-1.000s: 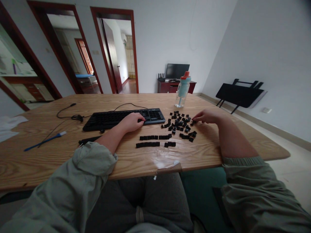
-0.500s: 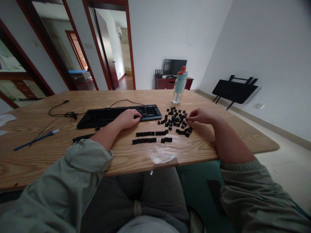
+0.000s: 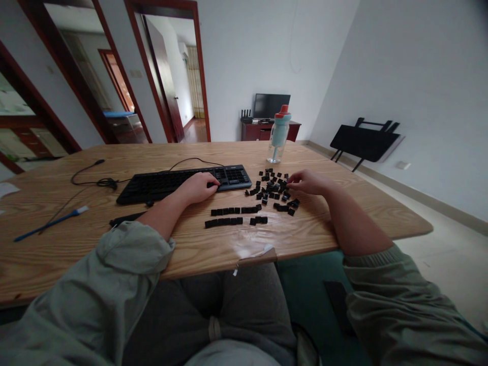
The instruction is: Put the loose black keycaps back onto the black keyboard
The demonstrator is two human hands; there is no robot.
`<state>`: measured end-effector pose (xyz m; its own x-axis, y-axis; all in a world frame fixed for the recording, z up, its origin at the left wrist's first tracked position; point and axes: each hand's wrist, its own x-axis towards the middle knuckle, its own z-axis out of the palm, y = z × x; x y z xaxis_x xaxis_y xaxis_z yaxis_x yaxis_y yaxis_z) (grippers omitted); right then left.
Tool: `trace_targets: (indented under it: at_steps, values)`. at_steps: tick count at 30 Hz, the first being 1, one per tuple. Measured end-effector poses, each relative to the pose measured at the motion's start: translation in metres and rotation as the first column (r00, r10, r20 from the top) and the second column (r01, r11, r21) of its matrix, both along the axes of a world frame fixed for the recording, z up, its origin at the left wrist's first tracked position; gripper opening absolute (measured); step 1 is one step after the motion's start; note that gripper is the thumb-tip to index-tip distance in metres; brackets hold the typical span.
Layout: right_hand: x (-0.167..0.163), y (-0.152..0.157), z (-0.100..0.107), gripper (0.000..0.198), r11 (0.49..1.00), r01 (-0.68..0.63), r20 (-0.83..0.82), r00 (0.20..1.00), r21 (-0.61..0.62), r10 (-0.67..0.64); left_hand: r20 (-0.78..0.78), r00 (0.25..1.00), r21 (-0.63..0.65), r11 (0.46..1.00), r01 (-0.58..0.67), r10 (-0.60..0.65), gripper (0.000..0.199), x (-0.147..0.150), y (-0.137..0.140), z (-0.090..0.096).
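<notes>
A black keyboard (image 3: 168, 183) lies on the wooden table (image 3: 343, 213). My left hand (image 3: 198, 187) rests on its front right part, fingers curled on the keys. To the right lies a loose pile of black keycaps (image 3: 272, 189). My right hand (image 3: 307, 182) is at the pile's right edge, fingertips pinched among the caps; whether a cap is held I cannot make out. Two short rows of keycaps (image 3: 234, 215) are lined up in front of the keyboard.
A clear water bottle with a red lid (image 3: 278, 134) stands behind the pile. A black cable (image 3: 99, 180) coils left of the keyboard, with a blue pen (image 3: 49, 222) nearer the left edge. A torn strip of tape (image 3: 259, 252) sits at the table's front edge.
My right hand has crept left along the keycap pile. My left hand stays on the keyboard. The view has shifted slightly.
</notes>
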<state>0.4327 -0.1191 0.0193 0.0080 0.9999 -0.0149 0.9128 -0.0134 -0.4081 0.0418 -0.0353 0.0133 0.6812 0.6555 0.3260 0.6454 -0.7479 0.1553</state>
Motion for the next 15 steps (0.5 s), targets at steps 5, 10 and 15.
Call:
trace_targets:
  at_steps: [5,10,15]
  values:
    - [0.011,0.002,-0.002,0.017,0.997,0.031,-0.001,1.0,-0.068,-0.031,0.009,1.0,-0.01,1.0,-0.003,0.003,0.033,0.0,0.0,-0.001]
    - [0.013,-0.001,0.002,0.018,0.998,0.068,0.062,0.996,-0.012,-0.067,0.006,1.0,-0.021,1.0,-0.015,0.015,0.034,0.001,-0.001,0.001]
    - [-0.008,-0.006,0.007,0.027,0.999,-0.046,-0.026,0.999,0.003,0.046,-0.009,1.0,-0.003,1.0,-0.001,0.001,0.034,0.0,0.0,0.0]
